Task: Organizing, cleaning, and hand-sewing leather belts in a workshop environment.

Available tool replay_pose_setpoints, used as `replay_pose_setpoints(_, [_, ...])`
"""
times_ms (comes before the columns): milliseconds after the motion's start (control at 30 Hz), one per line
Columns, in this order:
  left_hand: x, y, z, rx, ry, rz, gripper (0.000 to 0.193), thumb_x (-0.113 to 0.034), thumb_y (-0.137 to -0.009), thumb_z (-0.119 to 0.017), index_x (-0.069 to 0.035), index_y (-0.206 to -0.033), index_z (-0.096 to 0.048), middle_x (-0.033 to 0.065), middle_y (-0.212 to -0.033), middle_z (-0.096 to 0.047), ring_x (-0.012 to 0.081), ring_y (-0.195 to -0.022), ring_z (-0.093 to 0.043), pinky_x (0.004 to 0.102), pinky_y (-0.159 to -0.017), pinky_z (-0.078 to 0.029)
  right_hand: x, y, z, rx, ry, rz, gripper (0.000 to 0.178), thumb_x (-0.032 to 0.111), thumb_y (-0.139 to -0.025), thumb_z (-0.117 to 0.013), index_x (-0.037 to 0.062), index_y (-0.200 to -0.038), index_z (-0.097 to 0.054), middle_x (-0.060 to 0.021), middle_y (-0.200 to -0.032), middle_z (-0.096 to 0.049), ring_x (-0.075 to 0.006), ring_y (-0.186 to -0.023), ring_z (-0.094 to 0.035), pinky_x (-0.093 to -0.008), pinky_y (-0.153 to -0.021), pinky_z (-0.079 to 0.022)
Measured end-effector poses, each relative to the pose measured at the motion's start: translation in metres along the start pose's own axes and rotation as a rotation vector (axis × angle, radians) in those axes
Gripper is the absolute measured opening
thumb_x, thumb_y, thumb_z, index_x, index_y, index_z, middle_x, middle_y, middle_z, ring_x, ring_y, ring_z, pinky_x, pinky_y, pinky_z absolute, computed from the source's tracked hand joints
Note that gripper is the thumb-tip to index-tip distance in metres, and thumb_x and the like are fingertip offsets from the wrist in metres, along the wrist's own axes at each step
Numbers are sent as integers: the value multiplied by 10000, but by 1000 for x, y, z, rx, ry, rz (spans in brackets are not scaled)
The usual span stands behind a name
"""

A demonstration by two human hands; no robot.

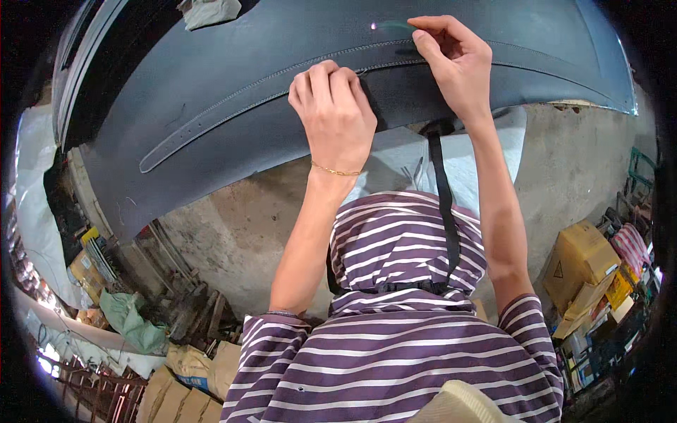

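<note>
A long dark leather belt [211,116] with stitched edges lies in a curve across the dark sheet-covered table. Its rounded left end has a row of small holes. My left hand [333,99] is closed over the belt's middle, fingers curled down onto its near edge; the fingertips are hidden. A small loop of thread [362,72] shows beside those fingers. Raised above the belt, my right hand [457,60] pinches a thin greenish strand [393,25] between thumb and forefinger. The strand points left and has a bright pinkish spot at its tip; its exact kind is unclear.
The dark table sheet [282,32] reaches a ragged near edge. A crumpled pale bag [210,12] sits at the far left. Cardboard boxes [580,261] and clutter stand on the floor at right. A green bag [132,321] and wood scraps lie at lower left.
</note>
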State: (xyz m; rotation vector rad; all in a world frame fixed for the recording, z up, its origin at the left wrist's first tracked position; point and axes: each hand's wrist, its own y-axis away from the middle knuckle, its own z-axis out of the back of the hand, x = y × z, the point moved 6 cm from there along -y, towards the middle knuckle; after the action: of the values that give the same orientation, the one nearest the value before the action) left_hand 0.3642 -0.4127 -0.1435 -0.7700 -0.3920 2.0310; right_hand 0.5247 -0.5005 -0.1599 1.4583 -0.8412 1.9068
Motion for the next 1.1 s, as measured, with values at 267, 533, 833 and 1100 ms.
replay_pose_setpoints(267, [-2,-1,-3,-5,-8,-87,179,-47,-770,-718,-71,-941,-672,46,-957,-615,252,-882,-564,389,-815,-413,-1,0,0,-16,-29,72,136,49,-908,-651,8,-1026,-706,54,-817,-604,-10,-731,-501,-168,-651,-389])
replay_pose_setpoints(533, [-3,-6,-10,96,-43,-78,111,-53,-817,-646,-65,-921,-608,81,-955,-575,274,-938,-525,436,-868,-353,2,1,-4,71,74,100,123,49,-880,-641,-3,-972,-703,60,-738,-567,-13,-673,-465,-181,-601,-377])
replay_pose_setpoints(833, [0,-4,-11,103,10,-74,126,-64,-829,-646,-47,-947,-605,104,-986,-574,292,-962,-522,439,-887,-357,14,2,-12,171,187,236,151,85,-734,-685,12,-866,-703,-42,-675,-591,-91,-556,-456,-248,-525,-395])
replay_pose_setpoints(1100, [1,-3,-10,87,16,-72,130,-66,-822,-659,-46,-940,-609,101,-984,-574,291,-954,-526,431,-886,-365,16,2,-14,192,228,261,158,95,-720,-690,8,-852,-684,-57,-708,-621,-108,-578,-517,-256,-552,-438])
